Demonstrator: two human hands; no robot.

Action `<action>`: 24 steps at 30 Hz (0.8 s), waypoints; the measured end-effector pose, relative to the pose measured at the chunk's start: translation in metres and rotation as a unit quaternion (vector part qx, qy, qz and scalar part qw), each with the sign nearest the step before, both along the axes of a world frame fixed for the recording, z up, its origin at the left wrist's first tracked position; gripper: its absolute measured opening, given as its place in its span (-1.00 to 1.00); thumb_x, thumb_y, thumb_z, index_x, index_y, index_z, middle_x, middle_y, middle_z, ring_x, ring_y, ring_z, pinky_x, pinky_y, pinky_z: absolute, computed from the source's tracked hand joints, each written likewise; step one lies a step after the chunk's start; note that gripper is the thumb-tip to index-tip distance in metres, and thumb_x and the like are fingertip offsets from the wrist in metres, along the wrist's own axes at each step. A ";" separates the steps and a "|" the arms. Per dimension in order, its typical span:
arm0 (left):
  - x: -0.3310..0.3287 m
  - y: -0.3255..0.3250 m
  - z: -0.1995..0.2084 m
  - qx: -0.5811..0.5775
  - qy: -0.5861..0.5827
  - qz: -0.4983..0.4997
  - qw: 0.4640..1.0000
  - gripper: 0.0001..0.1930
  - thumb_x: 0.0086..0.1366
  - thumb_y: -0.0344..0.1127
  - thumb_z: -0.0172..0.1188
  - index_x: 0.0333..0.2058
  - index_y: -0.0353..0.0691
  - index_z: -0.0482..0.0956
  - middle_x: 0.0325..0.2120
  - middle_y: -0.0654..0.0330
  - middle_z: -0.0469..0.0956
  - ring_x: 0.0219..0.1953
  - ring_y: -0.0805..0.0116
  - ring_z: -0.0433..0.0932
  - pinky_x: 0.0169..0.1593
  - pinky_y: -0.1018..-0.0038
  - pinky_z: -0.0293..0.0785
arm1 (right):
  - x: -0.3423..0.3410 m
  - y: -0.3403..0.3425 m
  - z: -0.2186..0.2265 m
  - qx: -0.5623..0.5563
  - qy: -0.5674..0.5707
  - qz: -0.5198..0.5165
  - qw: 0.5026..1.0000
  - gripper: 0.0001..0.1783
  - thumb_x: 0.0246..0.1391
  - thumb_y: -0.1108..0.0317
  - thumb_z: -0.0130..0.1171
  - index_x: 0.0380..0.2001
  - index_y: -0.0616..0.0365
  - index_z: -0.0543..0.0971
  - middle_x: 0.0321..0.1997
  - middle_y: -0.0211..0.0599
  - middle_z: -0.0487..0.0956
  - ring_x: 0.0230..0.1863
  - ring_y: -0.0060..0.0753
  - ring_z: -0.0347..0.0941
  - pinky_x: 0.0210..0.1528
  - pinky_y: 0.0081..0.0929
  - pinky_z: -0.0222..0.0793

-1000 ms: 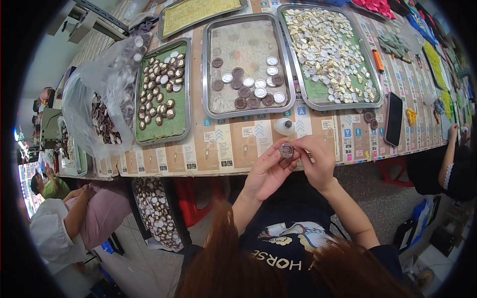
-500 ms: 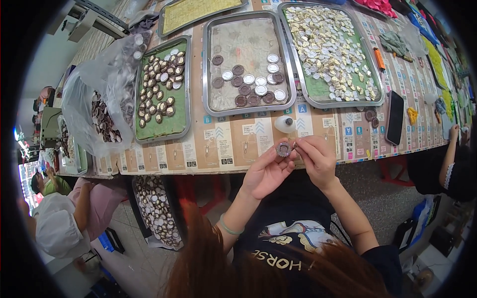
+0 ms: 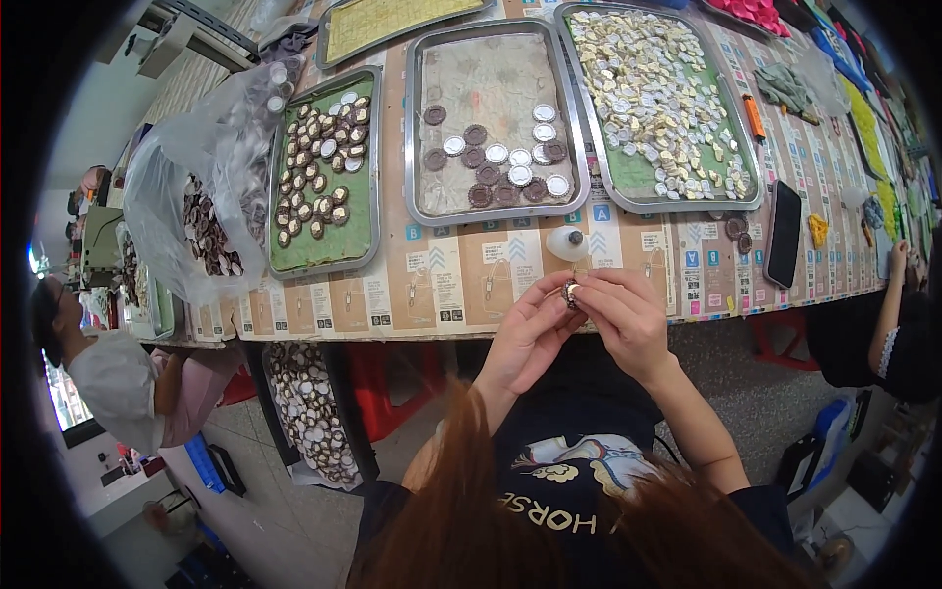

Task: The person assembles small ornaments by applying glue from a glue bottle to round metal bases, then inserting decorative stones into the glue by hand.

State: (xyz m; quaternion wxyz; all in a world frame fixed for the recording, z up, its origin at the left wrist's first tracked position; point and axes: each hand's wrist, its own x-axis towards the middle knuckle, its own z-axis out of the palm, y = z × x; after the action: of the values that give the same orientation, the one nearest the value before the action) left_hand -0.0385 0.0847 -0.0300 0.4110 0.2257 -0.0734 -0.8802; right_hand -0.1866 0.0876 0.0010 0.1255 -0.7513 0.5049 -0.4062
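A small dark brown disc with a scalloped rim (image 3: 571, 293) is held on edge between both hands, just past the table's near edge. My left hand (image 3: 527, 339) pinches it from the left, fingers closed. From the right, the fingertips of my right hand (image 3: 630, 319) close over it; a pale gold patch shows on its face between them. Just beyond the hands stands a white squeeze bottle with a dark tip (image 3: 566, 244). Behind that, a grey metal tray (image 3: 461, 69) carries loose brown discs and white-backed ones.
To the left, a green-lined tray (image 3: 339, 236) carries brown discs with gold pieces, beside a plastic bag of discs (image 3: 209, 236). A tray of gold-and-white pieces (image 3: 628, 177) lies right, near a phone (image 3: 782, 234) and orange cutter (image 3: 754, 118). Co-workers sit at both sides.
My right hand has moved left onto the disc, and its fingers now cover part of it. The disc has turned from face-on to edge-on. The co-worker at left has straightened up.
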 end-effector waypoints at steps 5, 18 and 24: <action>0.001 0.001 0.002 -0.010 -0.009 0.000 1.000 -0.69 0.19 -0.40 -0.05 -0.06 -0.18 0.26 -0.16 0.20 0.37 -0.13 0.41 0.36 0.00 0.42 0.25 | 0.001 0.004 -0.001 0.024 -0.023 0.008 0.999 -0.79 -0.25 0.49 0.14 -0.41 0.18 0.54 -0.32 -0.32 0.51 -0.24 -0.28 0.40 -0.23 -0.41 0.31; 0.001 -0.004 0.007 0.011 -0.038 -0.022 0.999 -0.74 0.17 -0.45 -0.05 -0.14 -0.27 0.27 -0.29 0.15 0.42 -0.21 0.38 0.43 -0.12 0.51 0.38 | 0.004 0.008 0.005 0.140 -0.118 0.033 0.982 -0.55 -0.33 0.53 0.21 -0.22 0.23 0.43 -0.22 -0.19 0.45 -0.14 -0.20 0.34 -0.17 -0.38 0.30; 0.001 -0.003 0.009 0.031 -0.031 -0.016 0.999 -0.79 0.13 -0.48 -0.02 -0.22 -0.26 0.27 -0.33 0.14 0.43 -0.25 0.36 0.44 -0.14 0.46 0.38 | 0.004 0.008 0.007 0.118 -0.113 0.039 0.986 -0.48 -0.34 0.53 0.22 -0.16 0.24 0.39 -0.22 -0.17 0.45 -0.15 -0.19 0.35 -0.17 -0.40 0.31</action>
State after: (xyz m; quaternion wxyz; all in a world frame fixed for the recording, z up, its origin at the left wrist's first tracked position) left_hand -0.0380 0.0814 -0.0210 0.3867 0.2645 -0.0620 -0.8813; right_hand -0.1825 0.0958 0.0083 0.2849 -0.6996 0.5021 -0.4210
